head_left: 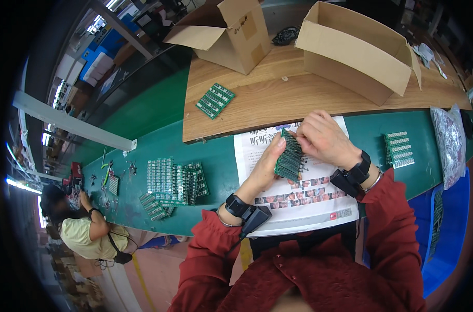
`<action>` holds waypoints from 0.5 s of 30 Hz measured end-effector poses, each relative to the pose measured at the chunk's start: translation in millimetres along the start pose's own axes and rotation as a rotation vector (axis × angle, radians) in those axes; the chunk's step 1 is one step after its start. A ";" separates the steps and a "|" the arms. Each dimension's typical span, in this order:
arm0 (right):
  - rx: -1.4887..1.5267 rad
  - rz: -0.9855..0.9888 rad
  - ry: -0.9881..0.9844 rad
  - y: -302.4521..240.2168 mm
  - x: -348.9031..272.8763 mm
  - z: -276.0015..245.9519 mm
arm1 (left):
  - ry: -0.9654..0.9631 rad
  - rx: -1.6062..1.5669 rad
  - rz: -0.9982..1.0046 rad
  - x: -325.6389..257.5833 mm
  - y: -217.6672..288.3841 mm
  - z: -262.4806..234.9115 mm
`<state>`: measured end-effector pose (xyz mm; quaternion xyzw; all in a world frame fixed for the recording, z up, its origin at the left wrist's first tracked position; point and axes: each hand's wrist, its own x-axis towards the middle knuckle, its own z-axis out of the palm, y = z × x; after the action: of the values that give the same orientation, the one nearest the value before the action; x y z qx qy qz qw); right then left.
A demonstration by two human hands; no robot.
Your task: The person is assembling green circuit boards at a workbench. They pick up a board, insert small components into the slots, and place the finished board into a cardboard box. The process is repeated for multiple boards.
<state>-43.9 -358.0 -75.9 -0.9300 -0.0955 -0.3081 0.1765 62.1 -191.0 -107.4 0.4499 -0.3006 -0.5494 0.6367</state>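
In front of me, above a sheet of newspaper [299, 208], a green circuit board panel [289, 156] is held up on a tilt. My left hand [267, 166] grips it along its left side, thumb on the near face. The curled fingers of my right hand [325, 138] are pinched at the panel's upper right edge; whether a small part is also between the fingertips is hidden. To the left lie overlapping stacks of similar panels [179, 182]. More panels [399, 149] lie to the right of the newspaper, and a single panel [215, 100] rests on the raised wooden board.
Two open cardboard boxes [236, 44] [351, 57] stand on the wooden board [278, 99] at the back. A silvery bag [448, 145] and a blue bin [447, 234] are at the right. At the far left another person [93, 229] works at the green table [221, 156].
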 end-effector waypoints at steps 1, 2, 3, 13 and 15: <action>0.023 0.009 0.005 1.1 -0.3 -0.8 | -0.012 -0.018 -0.010 0.2 1.1 0.4; 0.028 0.014 0.023 0.7 0.7 -2.0 | 0.014 -0.014 0.011 1.2 0.1 1.2; 0.036 0.022 0.043 -3.6 4.2 -4.1 | 0.041 -0.007 0.026 1.5 -2.1 2.2; -0.077 0.010 0.106 -14.4 10.4 2.9 | 0.100 0.159 0.088 4.4 -14.2 -4.0; -0.154 -0.025 0.084 -16.4 12.5 3.3 | 0.106 0.142 0.070 1.4 -6.9 3.0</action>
<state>-36.9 -340.8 -66.4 -0.9258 -0.0758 -0.3553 0.1044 56.8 -193.0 -112.5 0.5116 -0.3200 -0.4795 0.6372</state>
